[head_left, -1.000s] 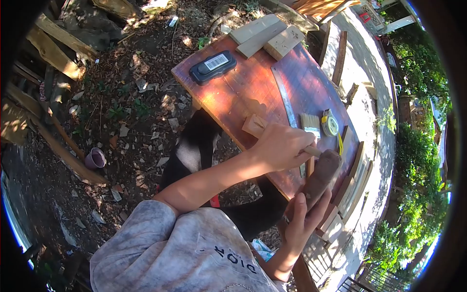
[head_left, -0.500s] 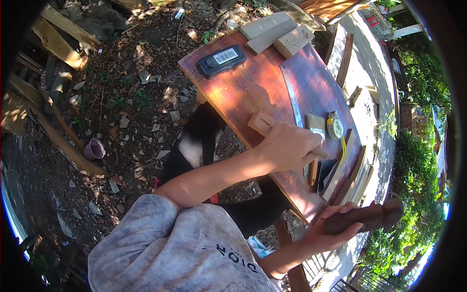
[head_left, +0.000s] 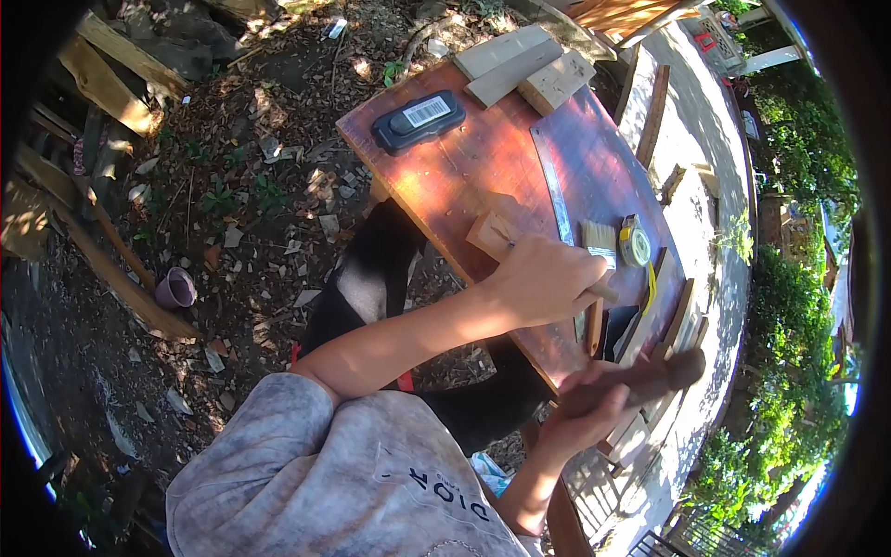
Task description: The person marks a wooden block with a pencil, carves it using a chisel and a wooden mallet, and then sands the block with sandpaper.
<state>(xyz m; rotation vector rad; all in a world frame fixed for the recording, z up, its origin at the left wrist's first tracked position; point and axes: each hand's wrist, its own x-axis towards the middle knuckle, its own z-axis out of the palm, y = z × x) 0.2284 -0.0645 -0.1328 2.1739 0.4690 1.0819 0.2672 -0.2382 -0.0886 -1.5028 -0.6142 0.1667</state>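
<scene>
My left hand (head_left: pixel 546 278) is closed round a chisel, whose pale wooden handle end (head_left: pixel 601 291) sticks out past my fingers. The chisel tip meets a small wooden block (head_left: pixel 488 235) at the table's near edge; a dark slot shows in its face. My right hand (head_left: pixel 580 420) grips a dark brown wooden mallet (head_left: pixel 640 382), slightly blurred, held low beyond the table corner and apart from the chisel. Near my left hand lie a flat brush (head_left: pixel 599 234), a yellow tape measure (head_left: pixel 634 243) and a metal ruler (head_left: pixel 551 181).
On the reddish wooden table (head_left: pixel 445 176) are a black case with a barcode label (head_left: pixel 418 121) and several wood offcuts (head_left: pixel 557 82). Wood strips (head_left: pixel 673 320) lie along the far side. A small pot (head_left: pixel 176 288) stands on the littered ground.
My right hand and the mallet have swung left and upward, closer to the chisel handle. My left hand keeps the chisel on the block; the view has shifted slightly.
</scene>
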